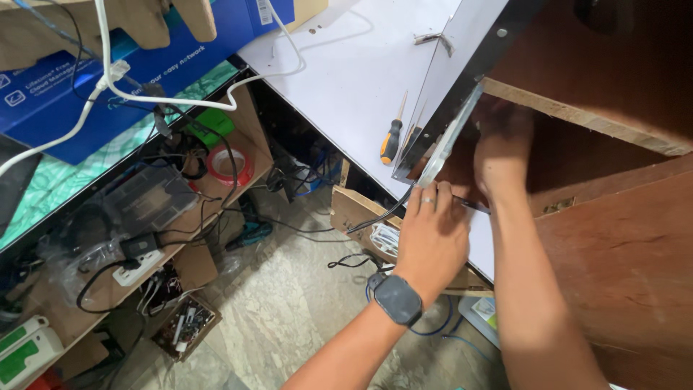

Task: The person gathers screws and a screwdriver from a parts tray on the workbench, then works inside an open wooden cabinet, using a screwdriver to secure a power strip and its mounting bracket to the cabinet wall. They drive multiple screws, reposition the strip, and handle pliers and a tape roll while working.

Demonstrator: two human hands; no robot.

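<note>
My left hand [432, 235], with a ring and a dark smartwatch, grips the lower end of a shiny metal strip [449, 141]. The strip runs along the edge of a tilted white panel with a black rim [469, 68]. A black cable [382, 215] passes under its fingers. My right hand [502, 152] reaches into the dark gap under a brown wooden board [577, 108], and its fingers are hidden there. A thin dark rod [475, 207] pokes out between the two hands. A screwdriver with an orange and black handle [390, 141] lies on the white tabletop [346, 72], left of the strip.
Brown wooden cabinet panels [628, 260] fill the right. On the left, a low shelf holds a red tape roll [229, 166], a power strip [137, 269], tangled cables and a blue box [108, 79]. A box of small parts [184, 326] sits on the stone floor.
</note>
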